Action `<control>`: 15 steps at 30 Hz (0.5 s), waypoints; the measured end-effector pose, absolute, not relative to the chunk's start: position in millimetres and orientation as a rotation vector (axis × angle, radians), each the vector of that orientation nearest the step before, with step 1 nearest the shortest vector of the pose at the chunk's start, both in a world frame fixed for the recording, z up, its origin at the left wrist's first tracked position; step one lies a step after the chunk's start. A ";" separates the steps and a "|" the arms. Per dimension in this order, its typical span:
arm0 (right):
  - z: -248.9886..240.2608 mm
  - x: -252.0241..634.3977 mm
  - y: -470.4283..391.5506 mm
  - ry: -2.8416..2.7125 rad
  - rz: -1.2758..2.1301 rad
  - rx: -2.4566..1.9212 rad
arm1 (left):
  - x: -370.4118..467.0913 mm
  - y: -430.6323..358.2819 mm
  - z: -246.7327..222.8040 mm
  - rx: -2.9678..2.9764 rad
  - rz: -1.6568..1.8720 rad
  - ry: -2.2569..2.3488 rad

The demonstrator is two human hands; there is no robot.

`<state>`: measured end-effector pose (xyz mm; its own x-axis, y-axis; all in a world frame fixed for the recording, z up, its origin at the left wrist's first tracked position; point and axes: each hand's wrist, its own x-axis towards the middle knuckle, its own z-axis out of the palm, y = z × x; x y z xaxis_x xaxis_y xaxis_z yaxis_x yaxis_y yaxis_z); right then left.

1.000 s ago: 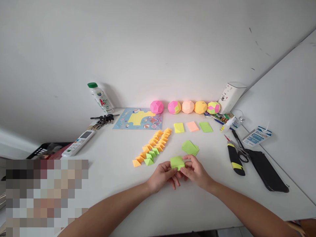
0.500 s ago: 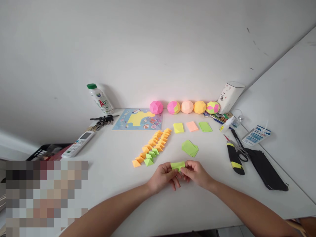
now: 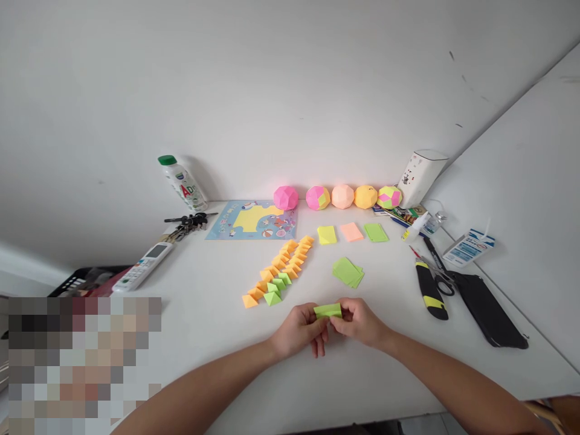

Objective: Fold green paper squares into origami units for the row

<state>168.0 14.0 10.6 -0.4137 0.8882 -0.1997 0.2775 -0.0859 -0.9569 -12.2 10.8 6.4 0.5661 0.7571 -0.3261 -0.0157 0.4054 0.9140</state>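
Observation:
Between my two hands, just above the table's front part, is a green paper slip (image 3: pixel 328 310) folded into a narrow strip. My left hand (image 3: pixel 301 329) pinches its left end between thumb and fingers, with the lower fingers hanging down. Closed on its right end is my right hand (image 3: pixel 360 323), thumb along the lower edge. Beyond them lies a loose stack of green paper sheets (image 3: pixel 348 272). To the left run two rows of folded paper pieces, orange ones (image 3: pixel 281 260) and several green ones (image 3: pixel 272 297).
Yellow (image 3: pixel 327 235), peach (image 3: pixel 351 232) and green pads (image 3: pixel 376 232) lie farther back. Several faceted paper balls (image 3: pixel 342 197) line the wall. A cutter (image 3: pixel 430 290), scissors (image 3: pixel 444 285) and black pouch (image 3: pixel 489 311) lie right; a remote (image 3: pixel 142 267) and bottle (image 3: pixel 183 184) stand left.
The green slip now looks narrower and flatter, with its upper edge folded down. My left hand's lower fingers have shifted slightly. Both hands keep their hold.

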 end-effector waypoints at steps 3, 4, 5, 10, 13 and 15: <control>10.0 167.1 13.8 -1.724 1.473 -1.279 | -12.3 10.1 5.1 1.066 0.568 0.852; 9.6 166.6 13.7 -1.741 1.454 -1.283 | -12.2 9.5 4.8 1.076 0.571 0.858; 9.2 166.2 13.5 -1.759 1.433 -1.290 | -12.2 8.8 4.6 1.087 0.577 0.864; 9.8 166.2 13.8 -1.846 1.343 -1.331 | -11.8 5.3 3.1 1.121 0.599 0.859; 13.9 169.2 16.3 -1.857 1.344 -1.333 | -11.6 6.0 2.2 1.087 0.596 0.864; 17.3 172.6 19.1 -1.846 1.378 -1.320 | -11.4 7.5 2.4 1.057 0.594 0.869</control>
<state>172.6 19.1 17.3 -0.4184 0.8938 -0.1611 0.4087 0.0269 -0.9123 -11.4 7.5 2.4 0.5412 0.7774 -0.3206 -0.0170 0.3913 0.9201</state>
